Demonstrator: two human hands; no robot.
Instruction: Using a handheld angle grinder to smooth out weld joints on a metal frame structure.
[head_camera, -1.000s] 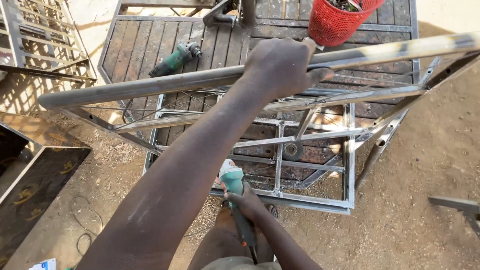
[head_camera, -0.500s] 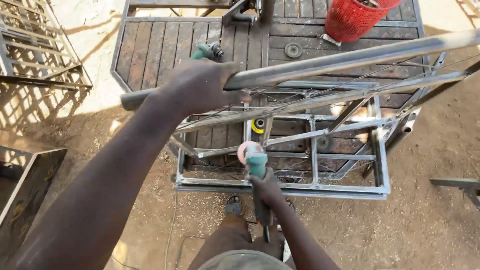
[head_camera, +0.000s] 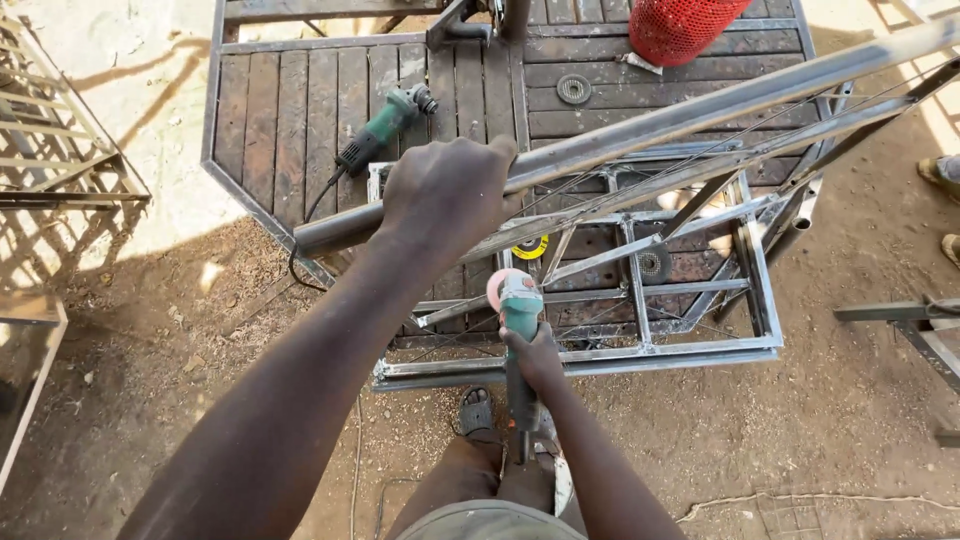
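Observation:
My left hand (head_camera: 445, 195) grips a long round steel pipe (head_camera: 700, 105) close to its near end; the pipe slants up to the right over a welded metal frame (head_camera: 640, 340). My right hand (head_camera: 535, 360) holds a green angle grinder (head_camera: 518, 310) upright, its pinkish disc near the frame's front bars. The frame stands on sandy ground in front of my sandalled foot (head_camera: 475, 412).
A second green angle grinder (head_camera: 385, 125) lies on a dark plank-topped metal platform (head_camera: 300, 110), beside a red mesh basket (head_camera: 680, 28) and loose discs (head_camera: 573, 88). Metal grilles (head_camera: 60, 160) stand at left; steel bars (head_camera: 895, 312) and another person's feet (head_camera: 945, 175) at right.
My left hand has slid along the pipe toward its near end. The view has shifted, so the frame and platform sit more to the right. The grinder stays in my right hand.

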